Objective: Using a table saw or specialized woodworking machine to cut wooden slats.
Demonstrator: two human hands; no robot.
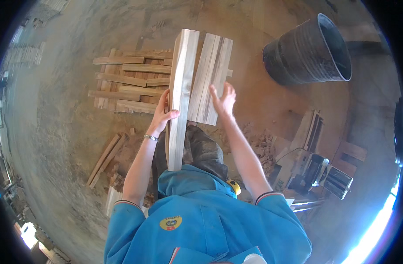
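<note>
My left hand (163, 115) is wrapped round a long, pale wooden board (184, 83), its thumb on the near face and its fingers on the left side. The lower end of that board reaches down to my waist. Just right of it, several shorter wooden strips (210, 75) lie side by side in a flat bundle; what bears them is hidden. My right hand (224, 100) is at the bundle's right edge, thumb and fingers apart, with nothing in it. Whether its thumb touches the bundle I cannot tell.
A stack of crossed wooden pieces (133, 83) lies on the floor beyond my left hand. A big black bucket (294, 53) is at the far right. Woodworking machinery (309, 169) stands at lower right, near wood scraps (261, 147). Loose sticks (107, 160) lie at left.
</note>
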